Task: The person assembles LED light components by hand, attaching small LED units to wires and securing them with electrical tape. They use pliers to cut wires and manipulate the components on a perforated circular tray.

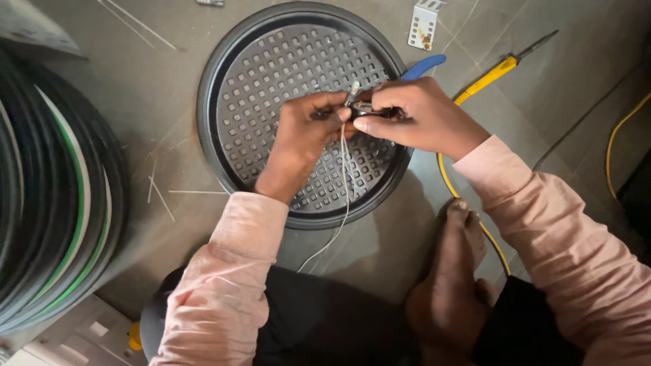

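Head view, both hands, left [305,132], right [413,115], pinching thin white wire [344,183] over round perforated tray [271,61]

A dusty grey floor [156,88] is carrying everything here. A round black perforated tray [271,74] is lying flat on it near the middle. Just beyond the tray's far right rim, a small white perforated metal bracket [425,24] is sitting, and near it a yellow-handled screwdriver [498,68] is lying at a slant. A blue tool handle [424,66] is poking out at the tray's rim. A yellow cable [468,207] is trailing across the floor on the right. Thin white wire offcuts [159,193] are lying scattered left of the tray, and a big coil of black and green cable [54,196] is resting at the left edge.
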